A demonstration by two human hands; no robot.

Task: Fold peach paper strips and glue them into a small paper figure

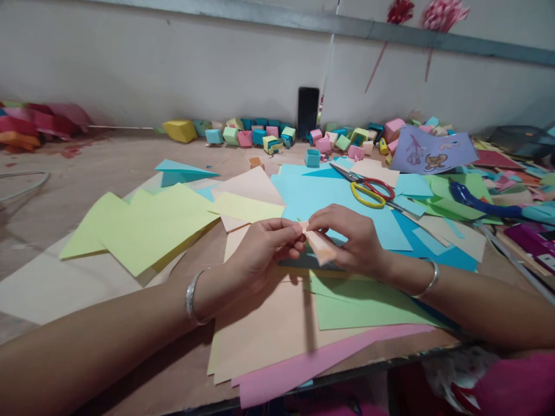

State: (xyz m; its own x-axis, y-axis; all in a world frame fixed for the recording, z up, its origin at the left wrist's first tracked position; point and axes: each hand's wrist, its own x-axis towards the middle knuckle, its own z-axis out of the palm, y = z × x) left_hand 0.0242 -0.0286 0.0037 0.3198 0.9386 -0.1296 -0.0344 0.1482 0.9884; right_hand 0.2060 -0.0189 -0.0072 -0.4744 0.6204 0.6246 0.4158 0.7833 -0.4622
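Note:
Between my two hands is a small folded piece of peach paper (323,249), held above the middle of the table. My left hand (271,245) pinches its left end between thumb and fingertips. From the right, my right hand (351,237) grips the same paper, fingers curled over its top edge. A dark flat item lies partly hidden beneath the hands. Large peach sheets (269,329) and light green sheets (373,303) spread below them, with a pink sheet (303,370) at the table's front edge. Scissors (368,190) with red and yellow handles rest on blue paper (299,190) beyond my right hand.
Yellow-green sheets (156,225) lie to the left. Several small paper boxes (260,137) line the wall, where a black phone (308,112) stands upright. A purple drawn card (433,151), a dark blue curved tool (481,202) and paper scraps crowd the right.

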